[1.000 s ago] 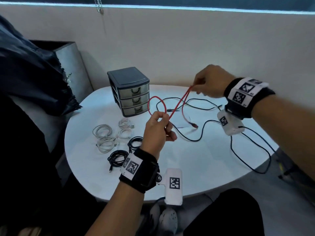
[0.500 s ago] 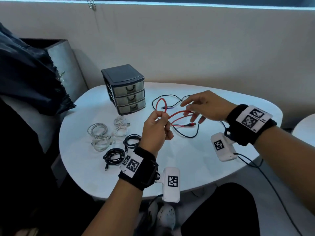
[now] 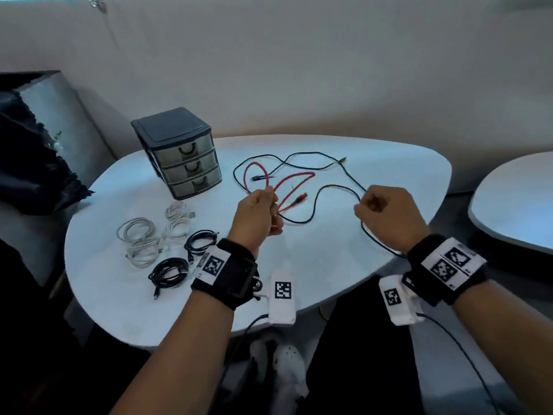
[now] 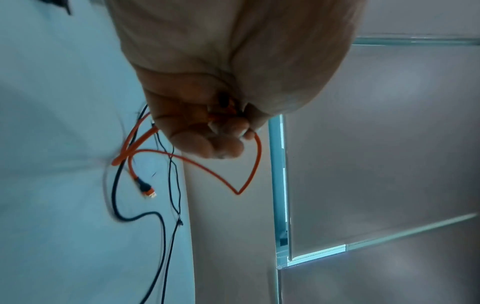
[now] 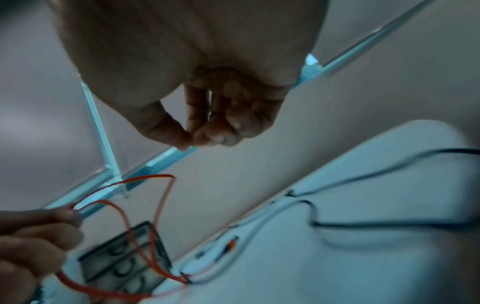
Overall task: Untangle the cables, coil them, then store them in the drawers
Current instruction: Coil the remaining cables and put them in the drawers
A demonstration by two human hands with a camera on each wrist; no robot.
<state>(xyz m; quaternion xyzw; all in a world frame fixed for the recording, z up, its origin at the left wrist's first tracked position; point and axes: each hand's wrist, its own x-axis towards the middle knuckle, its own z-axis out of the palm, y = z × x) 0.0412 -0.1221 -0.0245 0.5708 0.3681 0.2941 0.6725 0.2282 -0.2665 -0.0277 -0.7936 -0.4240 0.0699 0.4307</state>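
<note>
Red cable (image 3: pixel 294 187): thin, bright red-orange with a black-and-orange plug (image 3: pixel 300 199) at its free end; several loops rise from the left hand, the rest trails onto the worktop (image 3: pixel 299 265), crossing the black cable.
Left hand (image 3: pixel 257 214): raised above the worktop, fingers (image 4: pixel 207 144) curled and clamped on the gathered red loops.
Black cable (image 3: pixel 317 163): long, dark, uncoiled, winding over the far middle of the worktop and running off its right edge.
Right hand (image 3: pixel 386 217): fingers (image 5: pixel 223 131) curled in, thumb tip against the fingertips; it sits right at the black cable, but whether it pinches it I cannot tell.
Drawer unit (image 3: pixel 179 154): dark top, three grey drawers, all closed, at the back left.
White coils (image 3: pixel 140 238): several, lying front left of the unit.
Black coils (image 3: pixel 170 272): two, just beside the white ones.
</note>
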